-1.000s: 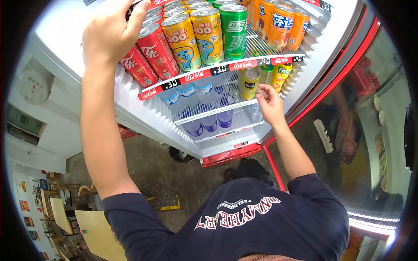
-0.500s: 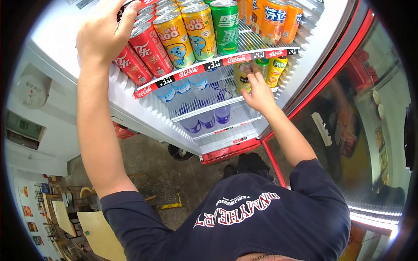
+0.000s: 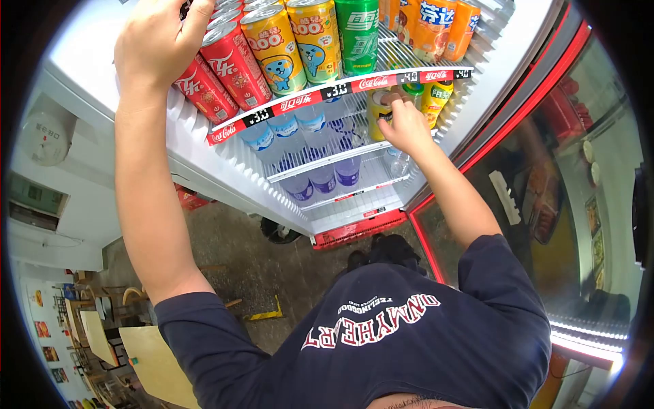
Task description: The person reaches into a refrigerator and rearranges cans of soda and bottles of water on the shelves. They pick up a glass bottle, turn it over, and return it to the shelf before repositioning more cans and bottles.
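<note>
My right hand [image 3: 409, 126] reaches onto the second shelf of an upright drinks fridge. Its thumb and fingers are closed at a yellow-green can [image 3: 377, 116], partly hidden by the fingers and the shelf strip. Just behind the fingers stands a green-capped bottle [image 3: 411, 90], and to its right is a yellow bottle [image 3: 436, 102]. My left hand [image 3: 153, 51] is raised at the upper left, beside the red cans [image 3: 233, 68] on the top shelf. Its fingers curl over something dark, mostly cut off by the frame edge.
Yellow cans [image 3: 276, 51], a green can [image 3: 359, 37] and orange cans [image 3: 434, 31] fill the top shelf behind a price strip [image 3: 286, 104]. Water bottles [image 3: 283, 126] and purple-labelled bottles [image 3: 323, 178] stand lower. The red-framed glass door [image 3: 518, 191] hangs open at right.
My right hand has shifted slightly left and up, its fingers now more curled at the yellow-green can. The left hand stays raised, and the view has moved slightly.
</note>
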Tool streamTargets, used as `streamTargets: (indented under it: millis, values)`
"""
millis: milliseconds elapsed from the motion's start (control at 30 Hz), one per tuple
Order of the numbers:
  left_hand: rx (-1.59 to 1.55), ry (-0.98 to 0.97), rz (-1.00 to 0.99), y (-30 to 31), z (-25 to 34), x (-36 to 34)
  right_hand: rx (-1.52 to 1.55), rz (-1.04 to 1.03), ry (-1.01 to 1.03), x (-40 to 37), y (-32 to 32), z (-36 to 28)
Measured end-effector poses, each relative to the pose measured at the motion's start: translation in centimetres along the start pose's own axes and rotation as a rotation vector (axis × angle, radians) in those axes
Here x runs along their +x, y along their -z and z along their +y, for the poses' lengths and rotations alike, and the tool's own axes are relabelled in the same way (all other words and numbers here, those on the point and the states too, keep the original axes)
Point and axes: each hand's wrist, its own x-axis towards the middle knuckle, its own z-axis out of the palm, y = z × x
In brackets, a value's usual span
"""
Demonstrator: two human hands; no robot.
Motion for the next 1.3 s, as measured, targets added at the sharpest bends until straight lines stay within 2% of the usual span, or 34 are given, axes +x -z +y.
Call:
streamTargets:
  millis: [67, 167, 333, 400, 633, 733, 833, 933, 1033, 1133, 1233, 1300]
  values:
    - [0.001, -0.004, 0.015, -0.2, -0.2, -0.1, -0.039, -0.032, -0.036, 0.4, 0.3, -0.5]
    - [0.004, 0.005, 0.019, -0.1, -0.2, -0.2, -0.042, 0.099, 0.011, 0.4, -0.2, -0.1]
    - [0.038, 0.077, -0.04, 0.1, 0.0, -0.1, -0.074, -0.032, -0.051, 0.7, 1.1, -1.1]
    - [0.029, 0.025, -0.005, 0.0, -0.1, 0.0, -0.077, -0.109, -0.054, 1.1, 1.6, -1.2]
    - [0.075, -0.081, 0.002, 0.2, -0.5, 0.1, -0.07, -0.113, -0.061, 1.1, 1.2, -1.0]
    - [0.002, 0.033, -0.002, 0.1, 0.3, -0.2, -0.049, -0.049, -0.067, 0.5, -0.6, -0.4]
    - [0.024, 0.038, -0.01, 0.0, 0.1, -0.2, 0.02, 0.018, -0.031, -0.5, -1.7, -0.3]
    - [0.018, 0.052, -0.028, 0.1, 0.0, -0.2, -0.056, 0.119, -0.036, -1.2, -1.8, -1.0]
    - [0.086, 0.128, -0.12, 0.9, 1.0, 0.3, -0.036, 0.198, 0.095, -1.0, -1.7, -1.5]
    - [0.139, 0.074, 0.005, 0.2, 0.7, -0.6, -0.09, 0.213, 0.125, -0.7, -1.8, -1.7]
    - [0.077, -0.021, -0.022, 0.0, -1.3, -0.2, -0.106, 0.119, 0.089, -0.6, -1.9, -0.9]
    - [0.112, -0.004, -0.039, 1.0, 1.7, -0.4, -0.108, 0.129, 0.085, -0.5, -2.2, -0.2]
